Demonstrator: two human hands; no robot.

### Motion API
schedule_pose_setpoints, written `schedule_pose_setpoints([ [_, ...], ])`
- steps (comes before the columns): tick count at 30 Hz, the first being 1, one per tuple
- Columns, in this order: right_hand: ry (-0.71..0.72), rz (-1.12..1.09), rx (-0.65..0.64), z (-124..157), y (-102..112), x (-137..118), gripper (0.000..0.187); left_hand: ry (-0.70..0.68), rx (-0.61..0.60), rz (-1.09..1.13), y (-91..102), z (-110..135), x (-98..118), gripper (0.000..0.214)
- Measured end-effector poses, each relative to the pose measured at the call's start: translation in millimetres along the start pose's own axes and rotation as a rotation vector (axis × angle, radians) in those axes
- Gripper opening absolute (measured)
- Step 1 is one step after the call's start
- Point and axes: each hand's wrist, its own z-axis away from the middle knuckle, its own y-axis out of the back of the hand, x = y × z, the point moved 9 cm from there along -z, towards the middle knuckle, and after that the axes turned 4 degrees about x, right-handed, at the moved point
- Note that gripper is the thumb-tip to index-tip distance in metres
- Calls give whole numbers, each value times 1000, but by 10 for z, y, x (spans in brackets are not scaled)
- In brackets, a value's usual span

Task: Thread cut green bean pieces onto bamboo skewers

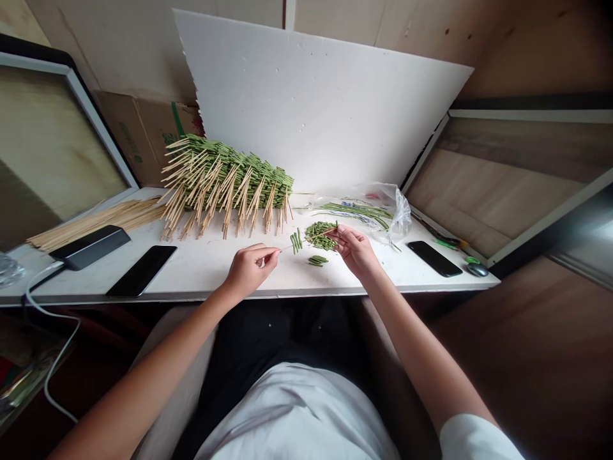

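Note:
My left hand [249, 266] is closed in a pinch on a thin bamboo skewer [287, 247] that carries a few short green bean pieces [297, 241] near its tip. My right hand [355, 248] pinches another green bean piece at the skewer's point, right beside a small heap of cut green bean pieces [320, 235] on the white table [205, 268]. A couple of loose pieces [318, 260] lie between my hands. Behind them a big stack of finished bean skewers [225, 185] lies in rows.
A bundle of bare skewers [96, 223] lies at the left beside a dark box [89, 247] and a black phone [142, 271]. A plastic bag of long beans [368, 211] and a second phone [435, 258] lie at the right. A white foam board [320, 102] leans behind.

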Motion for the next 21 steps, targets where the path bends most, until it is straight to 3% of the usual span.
schedule_pose_setpoints([
  [21,83,-3,96,48,-7,131,33,-32,3,-44,-31,40,36,24],
])
